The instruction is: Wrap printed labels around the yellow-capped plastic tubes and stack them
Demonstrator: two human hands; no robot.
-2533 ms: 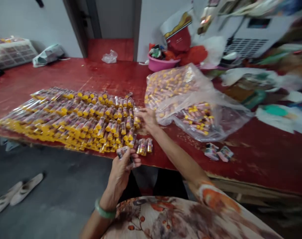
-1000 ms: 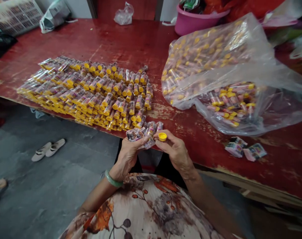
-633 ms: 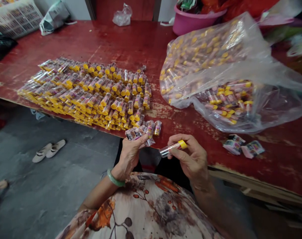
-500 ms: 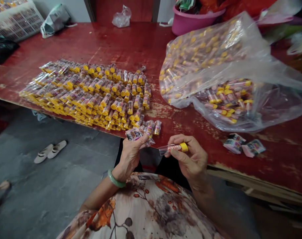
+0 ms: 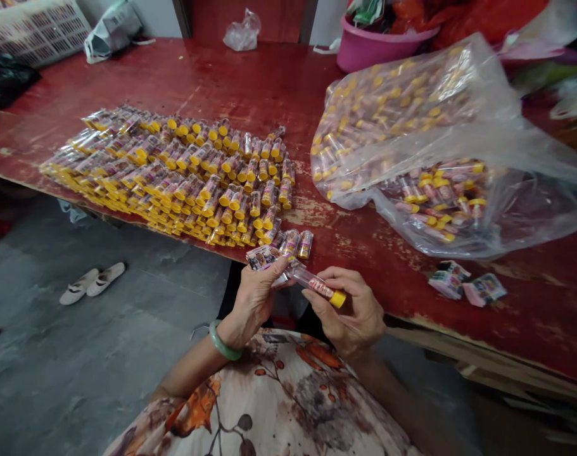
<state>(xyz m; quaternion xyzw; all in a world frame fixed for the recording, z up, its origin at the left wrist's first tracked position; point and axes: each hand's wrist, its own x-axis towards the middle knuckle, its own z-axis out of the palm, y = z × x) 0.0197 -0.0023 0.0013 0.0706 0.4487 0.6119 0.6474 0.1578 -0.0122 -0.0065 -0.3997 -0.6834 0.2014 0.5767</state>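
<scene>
My right hand point(image 5: 349, 309) pinches a clear tube with a yellow cap point(image 5: 318, 288), cap end toward me, its open end pointing at my left hand. My left hand point(image 5: 256, 296) is closed on a small stack of printed paper labels point(image 5: 265, 257) at the table's near edge. Just beyond my hands lie a few loose tubes point(image 5: 298, 243). Several rows of yellow-capped tubes point(image 5: 174, 177) lie packed side by side on the red table point(image 5: 231, 82). A clear plastic bag of more tubes point(image 5: 425, 158) sits to the right.
Two small printed packets point(image 5: 466, 286) lie at the right near the table edge. A pink basin point(image 5: 374, 44), a small plastic bag point(image 5: 243, 31) and a white crate point(image 5: 36, 31) stand at the back. White shoes point(image 5: 91, 284) lie on the grey floor.
My right hand has brought the tube from the pile toward me and turned it, swinging its open end left until it meets the labels in my left hand.
</scene>
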